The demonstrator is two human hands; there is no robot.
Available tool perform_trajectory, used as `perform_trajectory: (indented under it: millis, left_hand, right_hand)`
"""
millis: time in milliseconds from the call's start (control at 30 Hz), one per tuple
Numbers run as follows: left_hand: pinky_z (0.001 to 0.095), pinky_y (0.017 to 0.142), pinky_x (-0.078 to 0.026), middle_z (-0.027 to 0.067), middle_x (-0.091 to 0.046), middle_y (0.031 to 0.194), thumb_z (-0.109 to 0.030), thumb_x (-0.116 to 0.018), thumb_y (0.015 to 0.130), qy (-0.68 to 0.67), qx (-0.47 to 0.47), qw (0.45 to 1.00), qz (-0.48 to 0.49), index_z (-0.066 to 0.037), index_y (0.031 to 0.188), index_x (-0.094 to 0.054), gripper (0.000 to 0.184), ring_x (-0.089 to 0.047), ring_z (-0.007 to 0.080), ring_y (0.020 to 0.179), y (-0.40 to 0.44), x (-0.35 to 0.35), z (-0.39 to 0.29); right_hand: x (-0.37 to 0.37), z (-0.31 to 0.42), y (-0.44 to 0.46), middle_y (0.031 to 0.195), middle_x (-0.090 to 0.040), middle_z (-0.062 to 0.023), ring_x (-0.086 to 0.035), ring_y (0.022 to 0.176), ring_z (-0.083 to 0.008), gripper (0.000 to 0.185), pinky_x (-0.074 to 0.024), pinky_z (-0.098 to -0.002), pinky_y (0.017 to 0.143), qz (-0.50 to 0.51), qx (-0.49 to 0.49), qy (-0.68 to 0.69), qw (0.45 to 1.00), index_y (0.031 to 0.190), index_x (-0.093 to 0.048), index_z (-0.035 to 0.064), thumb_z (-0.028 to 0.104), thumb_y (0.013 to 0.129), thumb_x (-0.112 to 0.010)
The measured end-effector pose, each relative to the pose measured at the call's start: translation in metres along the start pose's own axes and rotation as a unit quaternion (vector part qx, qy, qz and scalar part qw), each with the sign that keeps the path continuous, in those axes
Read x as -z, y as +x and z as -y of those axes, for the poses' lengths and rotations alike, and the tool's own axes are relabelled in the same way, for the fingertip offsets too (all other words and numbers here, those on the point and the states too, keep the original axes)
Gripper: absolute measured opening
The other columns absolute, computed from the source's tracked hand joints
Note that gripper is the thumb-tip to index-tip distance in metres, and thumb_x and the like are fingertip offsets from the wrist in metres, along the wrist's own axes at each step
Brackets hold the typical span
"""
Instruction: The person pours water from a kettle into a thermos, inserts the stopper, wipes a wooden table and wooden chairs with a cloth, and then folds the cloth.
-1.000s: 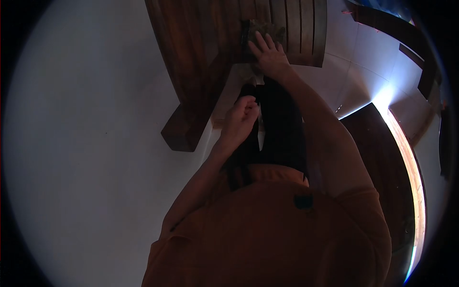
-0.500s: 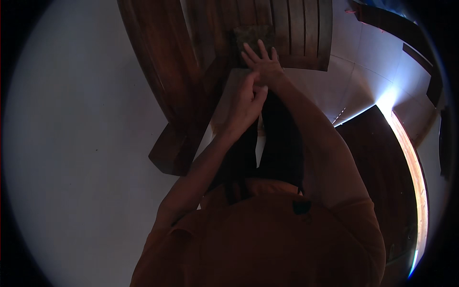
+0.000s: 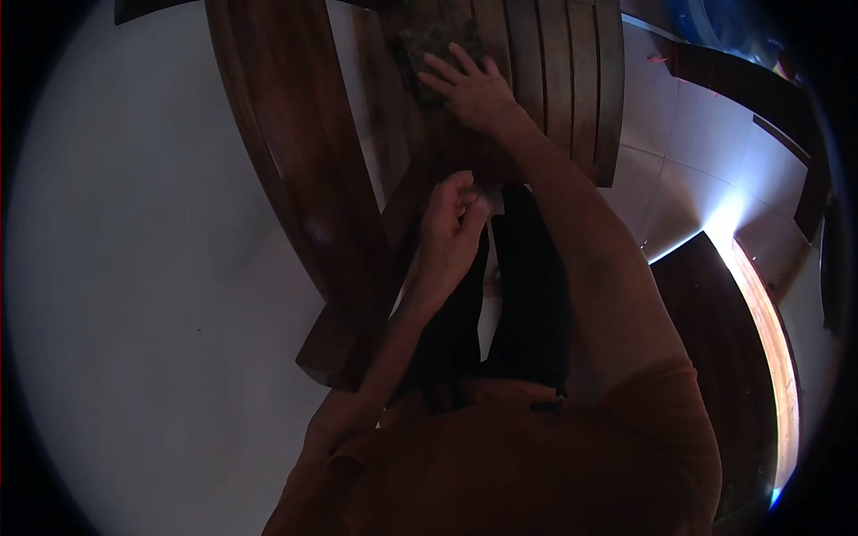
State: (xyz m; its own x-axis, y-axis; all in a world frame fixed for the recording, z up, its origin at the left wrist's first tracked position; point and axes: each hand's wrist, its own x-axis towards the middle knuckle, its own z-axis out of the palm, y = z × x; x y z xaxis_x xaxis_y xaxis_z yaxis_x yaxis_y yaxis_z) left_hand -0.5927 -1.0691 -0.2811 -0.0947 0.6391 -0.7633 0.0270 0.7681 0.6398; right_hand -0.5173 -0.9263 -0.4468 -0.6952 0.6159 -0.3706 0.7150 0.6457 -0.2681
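Note:
My right hand [image 3: 480,96] lies flat with spread fingers on a dark, mottled, squarish piece that looks like a folded cloth [image 3: 429,45]. This cloth rests on the slatted seat of a brown wooden bench [image 3: 559,89]. Closer to my body, my left hand [image 3: 451,228] hovers above my lap with its fingers curled in. I see nothing in that hand, and it is apart from the cloth.
A broad wooden armrest [image 3: 290,134] runs along the left of the seat, ending in a thick post [image 3: 335,348]. Pale floor [image 3: 161,268] spreads out on the left. On the right stands a dark wooden panel [image 3: 715,357], with bright light beside it.
My right hand and the cloth have shifted away from me and leftward over the slats. My left hand is lower in view and has separated from my right wrist. The view has tilted slightly.

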Motion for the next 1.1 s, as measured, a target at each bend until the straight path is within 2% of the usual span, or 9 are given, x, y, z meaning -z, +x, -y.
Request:
perform_trajectory:
  millis: [67, 133, 233, 433, 467, 500, 633, 833, 1100]
  left_hand:
    - [0.0265, 0.091, -0.043, 0.0074, -0.053, 0.122, -0.012, -0.053, 0.095, 0.004, -0.021, 1.000, -0.005, -0.003, 0.128, -0.046, 0.035, -0.052, 0.0131, 0.106, 0.001, -0.002, 0.000]
    - [0.0261, 0.091, -0.043, 0.0073, -0.053, 0.121, -0.011, -0.053, 0.095, 0.008, -0.040, 0.999, -0.010, -0.003, 0.128, -0.047, 0.034, -0.052, 0.0128, 0.105, 0.006, -0.005, -0.001]
    - [0.0260, 0.091, -0.043, 0.0076, -0.053, 0.122, -0.011, -0.054, 0.094, 0.004, -0.039, 0.999, -0.012, -0.003, 0.128, -0.047, 0.035, -0.052, 0.0131, 0.106, 0.006, -0.009, -0.001]
    - [0.0275, 0.092, -0.043, 0.0085, -0.053, 0.124, -0.014, -0.054, 0.094, 0.041, -0.040, 0.998, 0.007, -0.003, 0.128, -0.047, 0.036, -0.052, 0.0138, 0.106, 0.003, -0.017, -0.001]
    - [0.0283, 0.087, -0.046, 0.0095, -0.054, 0.118, -0.013, -0.056, 0.093, 0.034, -0.053, 0.998, 0.001, -0.002, 0.127, -0.048, 0.037, -0.054, 0.0151, 0.102, 0.003, -0.019, -0.001]
    - [0.0290, 0.082, -0.049, 0.0106, -0.055, 0.112, -0.013, -0.059, 0.091, 0.026, -0.066, 0.997, -0.005, -0.002, 0.125, -0.049, 0.038, -0.056, 0.0164, 0.097, 0.001, -0.021, -0.001]
    - [0.0290, 0.082, -0.048, 0.0100, -0.055, 0.113, -0.013, -0.058, 0.091, 0.029, -0.067, 0.997, 0.002, -0.002, 0.126, -0.048, 0.038, -0.055, 0.0160, 0.097, -0.007, -0.026, -0.007]
    - [0.0292, 0.084, -0.048, 0.0108, -0.055, 0.118, -0.016, -0.058, 0.092, 0.062, -0.041, 0.996, 0.054, -0.001, 0.127, -0.047, 0.039, -0.056, 0.0157, 0.098, -0.018, -0.024, 0.004]
    - [0.0277, 0.078, -0.050, 0.0118, -0.059, 0.114, -0.016, -0.058, 0.091, 0.054, -0.023, 0.994, 0.089, 0.000, 0.124, -0.050, 0.038, -0.059, 0.0149, 0.092, -0.024, -0.028, 0.007]
  right_hand:
    - [0.011, -0.023, 0.014, 0.158, -0.012, 0.0075, -0.013, 0.145, -0.0238, 0.058, -0.0266, -0.0532, 0.106, -0.013, -0.024, 0.002, 1.000, 0.147, -0.029, 0.0320, 0.026, 0.092, -0.048]
    - [0.015, -0.048, 0.023, 0.157, -0.013, 0.0001, -0.017, 0.143, -0.0308, 0.061, -0.0294, -0.0519, 0.105, -0.051, -0.094, -0.020, 0.994, 0.147, -0.026, 0.0320, 0.030, 0.092, -0.051]
    - [0.020, -0.081, 0.022, 0.157, -0.014, -0.0021, -0.019, 0.141, -0.0334, 0.062, -0.0308, -0.0521, 0.104, -0.092, -0.169, -0.012, 0.981, 0.147, -0.026, 0.0317, 0.032, 0.091, -0.052]
    - [0.006, -0.096, -0.010, 0.156, -0.016, -0.0067, -0.024, 0.138, -0.0385, 0.065, -0.0336, -0.0524, 0.103, -0.122, -0.245, 0.015, 0.962, 0.147, -0.025, 0.0310, 0.036, 0.089, -0.055]
    - [0.004, -0.095, -0.015, 0.155, -0.017, -0.0075, -0.025, 0.138, -0.0394, 0.066, -0.0341, -0.0525, 0.102, -0.123, -0.252, 0.018, 0.960, 0.147, -0.025, 0.0309, 0.037, 0.089, -0.056]
    - [0.002, -0.093, -0.021, 0.155, -0.017, -0.0082, -0.025, 0.137, -0.0402, 0.066, -0.0346, -0.0525, 0.102, -0.124, -0.255, 0.019, 0.959, 0.147, -0.025, 0.0308, 0.038, 0.089, -0.056]
    - [-0.004, -0.079, -0.051, 0.153, -0.018, -0.0149, -0.030, 0.132, -0.0472, 0.071, -0.0379, -0.0512, 0.100, -0.112, -0.246, 0.005, 0.963, 0.147, -0.026, 0.0298, 0.041, 0.086, -0.060]
    - [-0.018, -0.042, -0.104, 0.154, -0.016, -0.0143, -0.028, 0.133, -0.0472, 0.075, -0.0383, -0.0510, 0.100, -0.048, -0.239, 0.036, 0.969, 0.147, -0.026, 0.0285, 0.039, 0.083, -0.064]
    - [-0.038, 0.013, -0.172, 0.156, -0.011, -0.0139, -0.022, 0.137, -0.0462, 0.077, -0.0356, -0.0520, 0.101, 0.011, -0.223, 0.078, 0.972, 0.147, -0.026, 0.0268, 0.036, 0.081, -0.065]
